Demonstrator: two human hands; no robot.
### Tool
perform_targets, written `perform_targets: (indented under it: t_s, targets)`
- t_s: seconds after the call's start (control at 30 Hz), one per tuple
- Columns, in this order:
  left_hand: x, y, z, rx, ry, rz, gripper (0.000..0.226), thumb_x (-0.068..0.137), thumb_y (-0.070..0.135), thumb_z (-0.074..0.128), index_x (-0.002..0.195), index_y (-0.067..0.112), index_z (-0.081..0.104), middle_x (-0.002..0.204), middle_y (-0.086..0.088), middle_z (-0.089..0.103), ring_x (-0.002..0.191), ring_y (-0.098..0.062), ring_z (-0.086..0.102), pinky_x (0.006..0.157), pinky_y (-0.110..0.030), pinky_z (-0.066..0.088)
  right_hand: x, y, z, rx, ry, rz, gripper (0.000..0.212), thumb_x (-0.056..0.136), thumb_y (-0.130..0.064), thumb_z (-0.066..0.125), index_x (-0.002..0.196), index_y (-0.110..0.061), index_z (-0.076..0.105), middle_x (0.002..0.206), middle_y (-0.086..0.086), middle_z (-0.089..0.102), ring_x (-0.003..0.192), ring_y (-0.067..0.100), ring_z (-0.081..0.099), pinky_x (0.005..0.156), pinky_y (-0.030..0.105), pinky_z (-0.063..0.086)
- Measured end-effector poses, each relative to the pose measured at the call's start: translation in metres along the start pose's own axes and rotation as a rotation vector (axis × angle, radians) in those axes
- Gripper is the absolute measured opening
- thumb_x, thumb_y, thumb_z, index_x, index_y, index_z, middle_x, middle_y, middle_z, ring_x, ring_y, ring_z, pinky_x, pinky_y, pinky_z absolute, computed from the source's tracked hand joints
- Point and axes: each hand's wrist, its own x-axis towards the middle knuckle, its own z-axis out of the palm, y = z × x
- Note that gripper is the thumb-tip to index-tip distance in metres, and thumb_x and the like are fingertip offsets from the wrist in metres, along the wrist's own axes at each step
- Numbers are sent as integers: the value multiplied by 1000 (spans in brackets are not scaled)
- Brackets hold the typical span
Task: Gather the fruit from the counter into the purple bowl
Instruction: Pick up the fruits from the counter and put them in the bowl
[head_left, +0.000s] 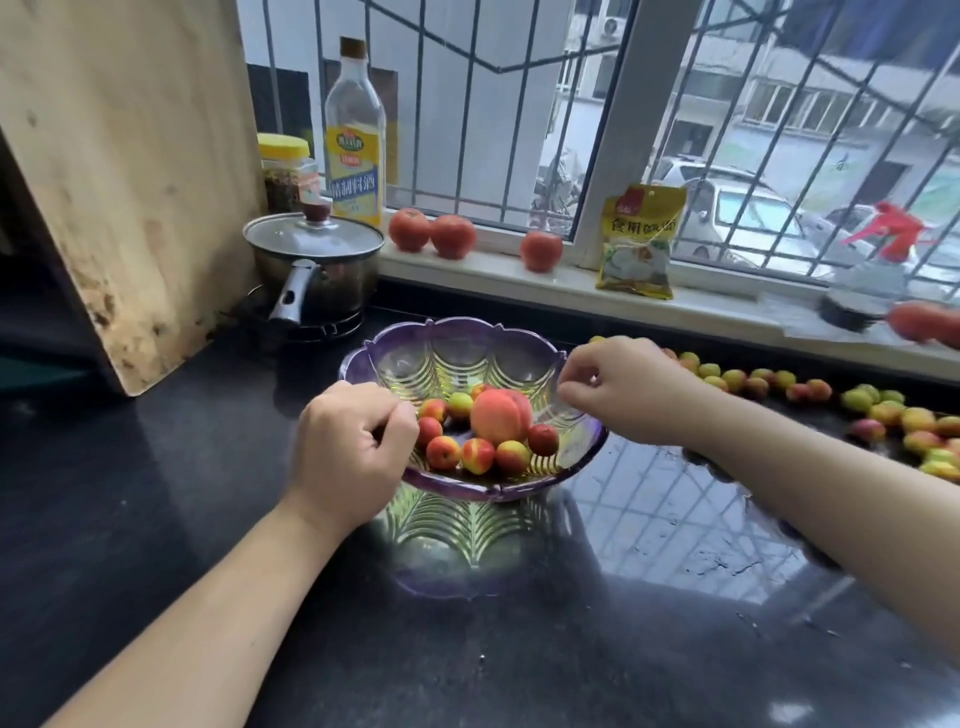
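Note:
The purple glass bowl (457, 328) stands in the middle of the black counter (571, 649). It holds one large peach (501, 415) and several small red-yellow fruits (478, 454). My left hand (348, 452) grips the bowl's left rim with curled fingers. My right hand (623, 389) pinches the right rim. Several more small fruits (883, 410) lie scattered on the counter to the right, behind my right forearm.
A lidded steel pot (317, 260) sits behind the bowl on the left, beside a leaning wooden board (130, 171). The windowsill holds a bottle (356, 135), a jar (285, 171), three tomatoes (431, 231), a yellow packet (639, 244) and a brush (852, 309).

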Motion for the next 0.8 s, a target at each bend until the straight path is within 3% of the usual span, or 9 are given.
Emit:
perform_targets:
  t_s: [0.13, 0.23, 0.37, 0.47, 0.6, 0.8]
  targets:
    - [0, -1, 0, -51, 7, -60, 42, 90, 21, 47, 54, 28, 26, 48, 8, 26, 51, -18, 32, 60, -17, 27, 8, 31, -7, 97, 212, 137, 17, 96, -25, 57, 85, -25, 70, 79, -6, 68, 71, 15, 62, 61, 29, 49]
    - [0, -4, 1, -90, 19, -97, 42, 90, 22, 46, 53, 25, 28, 46, 3, 27, 50, -16, 31, 61, -16, 28, 22, 67, 1, 15, 307, 232, 19, 95, -23, 54, 90, -22, 72, 91, 1, 71, 85, 24, 63, 77, 41, 55]
    - [0, -6, 2, -55, 20, -73, 43, 92, 21, 46, 52, 25, 29, 46, 4, 27, 49, -17, 32, 62, -15, 29, 50, 116, 22, -2, 201, 457, 18, 91, -21, 56, 97, -23, 72, 106, 4, 71, 96, 27, 61, 81, 38, 52]
    - [1, -7, 4, -34, 28, -63, 45, 93, 19, 47, 51, 21, 29, 45, 3, 28, 51, -20, 34, 61, -13, 28, 76, 132, 35, -44, 241, 593, 25, 89, -35, 59, 109, -25, 69, 118, 11, 68, 112, 37, 54, 91, 44, 48]
    - [2, -7, 6, -29, 32, -20, 44, 94, 17, 46, 53, 23, 30, 47, 5, 28, 52, -18, 36, 63, -10, 30, 117, 121, 47, -226, 331, 501, 40, 93, -43, 50, 119, -14, 58, 123, 20, 62, 119, 41, 48, 102, 50, 38]
    - [1, -12, 6, -27, 16, -8, 46, 95, 17, 47, 54, 25, 29, 50, 11, 25, 50, -8, 30, 63, -13, 28, 150, 111, 69, -394, 138, 527, 52, 95, -53, 47, 129, -14, 54, 128, 22, 62, 131, 41, 44, 117, 55, 17]
